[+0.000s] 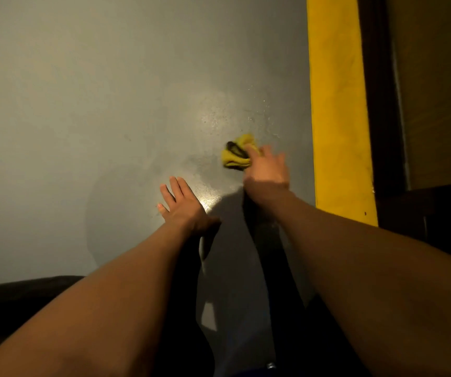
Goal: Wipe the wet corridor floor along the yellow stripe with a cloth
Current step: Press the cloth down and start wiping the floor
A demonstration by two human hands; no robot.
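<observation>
A crumpled yellow cloth (236,153) with a dark patch lies on the grey floor (110,104), a short way left of the yellow stripe (338,110). My right hand (268,170) rests on the cloth's right side with fingers spread over it, pressing it to the floor. The hand is blurred. My left hand (182,202) lies flat on the floor below and left of the cloth, fingers straight and together, holding nothing. A shiny wet patch (216,118) spreads around and beyond the cloth.
The yellow stripe runs up the right side, bordered by a dark brown door frame (376,104) and wall. A dark shape (15,300) sits at the lower left. Grey floor stretches away to the left and ahead.
</observation>
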